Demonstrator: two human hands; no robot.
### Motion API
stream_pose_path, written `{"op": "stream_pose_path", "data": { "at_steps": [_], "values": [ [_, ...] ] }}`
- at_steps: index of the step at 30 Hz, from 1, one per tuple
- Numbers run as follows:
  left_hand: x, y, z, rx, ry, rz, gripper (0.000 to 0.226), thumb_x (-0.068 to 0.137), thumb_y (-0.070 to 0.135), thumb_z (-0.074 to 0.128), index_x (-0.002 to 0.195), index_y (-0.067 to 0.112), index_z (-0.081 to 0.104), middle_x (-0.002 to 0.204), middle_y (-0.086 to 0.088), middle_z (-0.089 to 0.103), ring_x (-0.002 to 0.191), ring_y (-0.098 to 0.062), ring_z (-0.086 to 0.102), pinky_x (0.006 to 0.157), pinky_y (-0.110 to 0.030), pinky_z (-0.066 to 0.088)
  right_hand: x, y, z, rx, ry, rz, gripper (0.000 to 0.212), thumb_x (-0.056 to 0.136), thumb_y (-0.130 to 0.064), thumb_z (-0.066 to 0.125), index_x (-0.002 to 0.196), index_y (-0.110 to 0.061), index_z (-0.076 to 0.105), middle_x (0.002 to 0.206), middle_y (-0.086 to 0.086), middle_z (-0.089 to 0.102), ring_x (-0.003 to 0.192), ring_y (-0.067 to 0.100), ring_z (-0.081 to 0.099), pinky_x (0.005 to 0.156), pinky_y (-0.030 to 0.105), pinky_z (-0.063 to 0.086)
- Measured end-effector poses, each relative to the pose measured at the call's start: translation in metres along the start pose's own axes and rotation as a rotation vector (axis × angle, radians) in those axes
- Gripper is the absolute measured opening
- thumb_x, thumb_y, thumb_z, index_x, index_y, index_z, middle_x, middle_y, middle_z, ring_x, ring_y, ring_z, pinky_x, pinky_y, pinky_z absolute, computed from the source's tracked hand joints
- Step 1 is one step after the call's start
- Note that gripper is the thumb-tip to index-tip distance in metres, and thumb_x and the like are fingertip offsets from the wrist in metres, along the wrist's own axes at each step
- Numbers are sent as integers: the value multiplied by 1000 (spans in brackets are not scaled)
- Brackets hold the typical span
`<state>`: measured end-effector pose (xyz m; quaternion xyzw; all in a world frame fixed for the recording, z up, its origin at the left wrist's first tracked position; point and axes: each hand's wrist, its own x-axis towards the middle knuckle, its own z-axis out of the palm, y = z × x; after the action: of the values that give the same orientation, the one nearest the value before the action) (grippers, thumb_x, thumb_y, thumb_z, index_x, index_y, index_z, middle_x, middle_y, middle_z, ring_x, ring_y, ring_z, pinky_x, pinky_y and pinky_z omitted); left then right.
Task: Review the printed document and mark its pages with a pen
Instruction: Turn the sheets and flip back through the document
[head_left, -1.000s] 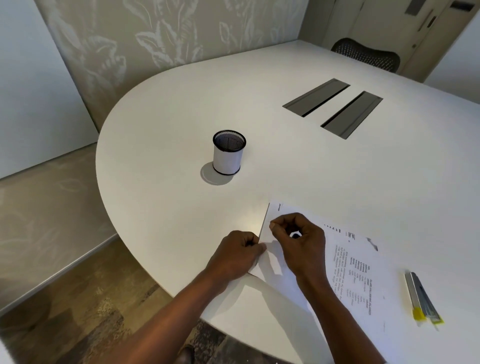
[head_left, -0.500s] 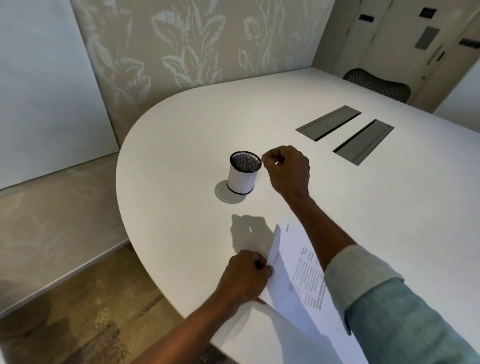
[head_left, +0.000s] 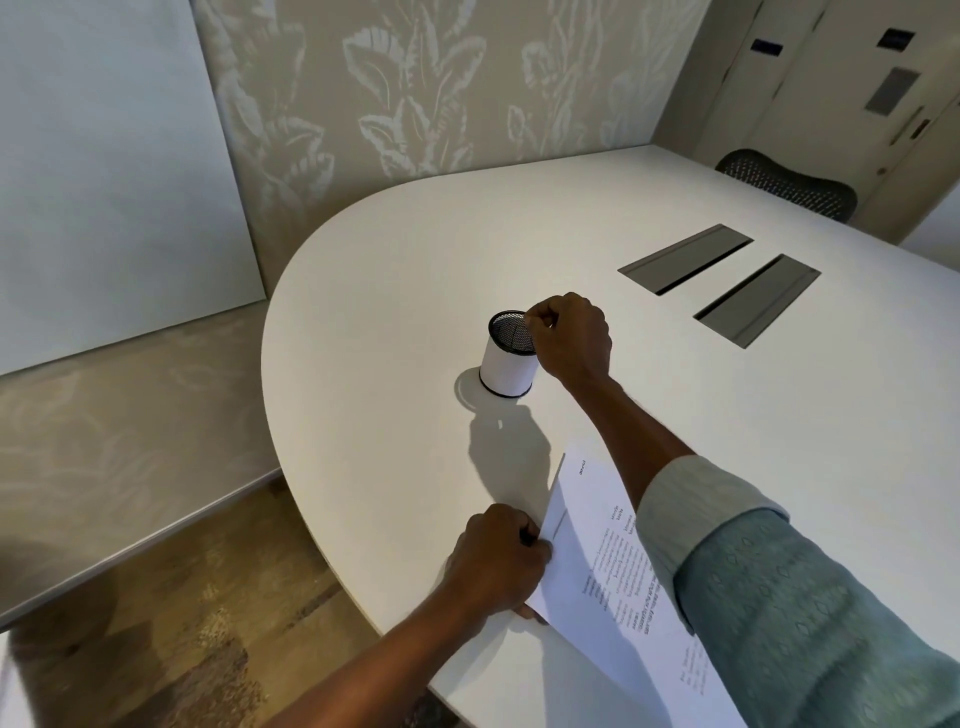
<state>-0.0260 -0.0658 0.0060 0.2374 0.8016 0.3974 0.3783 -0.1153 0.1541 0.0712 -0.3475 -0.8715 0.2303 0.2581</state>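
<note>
The printed document (head_left: 597, 561), white pages with lines of text, lies at the near edge of the white table (head_left: 395, 291). My left hand (head_left: 496, 561) grips its left edge, lifting that edge slightly. A white pen cup with a black mesh rim (head_left: 506, 366) stands upright in the middle of the table. My right hand (head_left: 569, 340) reaches across the pages to the cup's right rim, with its fingers curled and fingertips pinched together over the opening. I cannot make out anything between those fingertips. My right sleeve covers the document's right part.
Two grey cable hatches (head_left: 719, 280) are set into the table's far right. A black mesh chair back (head_left: 789, 182) stands behind the table near a door. The table's rounded edge drops to the wood floor (head_left: 182, 623) at the left.
My right hand left the document's top edge and travelled forward to the cup's rim. My left hand kept its grip on the pages. The view shifted left, so the table's right side dropped out.
</note>
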Motion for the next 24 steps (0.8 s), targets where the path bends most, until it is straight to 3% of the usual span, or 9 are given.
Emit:
{"op": "stream_pose_path", "data": {
  "at_steps": [6, 11, 15, 18, 21, 24],
  "values": [
    [1, 3, 2, 60, 22, 3, 18, 89, 21, 58, 80, 6, 61, 86, -13, 78, 59, -29, 78, 68, -51, 67, -3, 7, -11, 30, 29, -33, 8, 87, -26, 71, 87, -24, 80, 93, -7, 76, 86, 17, 64, 71, 30, 47],
    [4, 3, 3, 171, 70, 59, 23, 91, 24, 58, 71, 15, 53, 74, -5, 71, 63, -30, 75, 69, -43, 63, -13, 31, -30, 112, 64, -15, 10, 83, -27, 83, 79, -22, 76, 81, -7, 74, 79, 18, 67, 70, 31, 48],
    [9, 1, 3, 245, 99, 102, 24, 98, 31, 59, 80, 16, 60, 81, -1, 78, 71, -28, 79, 78, -40, 63, -39, 82, -49, 101, -41, 102, 13, 82, -27, 88, 91, -19, 82, 86, -4, 78, 87, 22, 74, 83, 37, 59],
    [15, 3, 4, 343, 133, 148, 26, 102, 36, 59, 80, 23, 54, 90, 2, 67, 94, -32, 72, 75, -35, 49, -67, 126, -67, 119, -132, 156, 23, 82, -34, 91, 100, -19, 83, 92, -11, 80, 88, 9, 75, 84, 26, 55],
    [19, 7, 5, 389, 164, 180, 22, 104, 37, 57, 86, 26, 52, 95, 0, 58, 102, -35, 65, 75, -35, 40, -96, 159, -88, 127, -225, 165, 35, 82, -36, 93, 111, -19, 83, 99, -9, 81, 92, -4, 72, 82, 17, 50],
    [24, 14, 1, 408, 184, 215, 22, 104, 35, 56, 85, 26, 50, 101, -5, 63, 104, -38, 64, 75, -36, 38, -121, 180, -110, 181, -275, 189, 40, 81, -28, 95, 117, -20, 82, 102, -6, 82, 95, 1, 75, 89, 29, 57]
  ]
}}
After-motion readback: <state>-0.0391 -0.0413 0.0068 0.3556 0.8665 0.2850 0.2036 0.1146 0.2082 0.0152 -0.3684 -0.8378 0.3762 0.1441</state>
